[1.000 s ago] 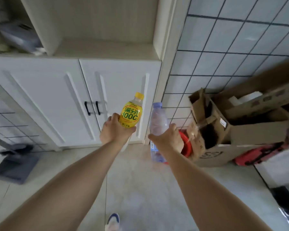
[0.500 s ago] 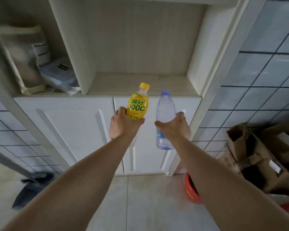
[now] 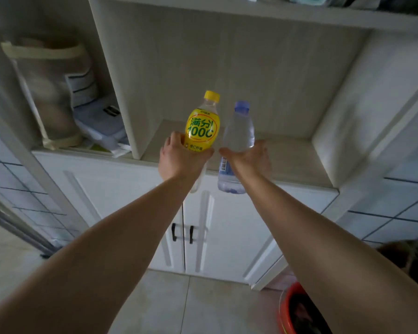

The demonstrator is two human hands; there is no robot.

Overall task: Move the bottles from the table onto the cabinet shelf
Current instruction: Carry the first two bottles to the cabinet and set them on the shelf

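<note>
Upright and side by side, the yellow bottle (image 3: 201, 127) gripped by the left hand (image 3: 179, 158) and the clear bottle (image 3: 237, 141) gripped by the right hand (image 3: 247, 161) hang before the shelf (image 3: 292, 160) edge, bases below its level.

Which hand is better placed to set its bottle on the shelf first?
Roughly even. The left hand grips the yellow bottle, the right hand the clear bottle, both upright at the shelf edge.

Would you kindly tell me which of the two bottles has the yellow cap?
The yellow-labelled bottle in the left hand; the clear bottle has a blue cap.
</note>
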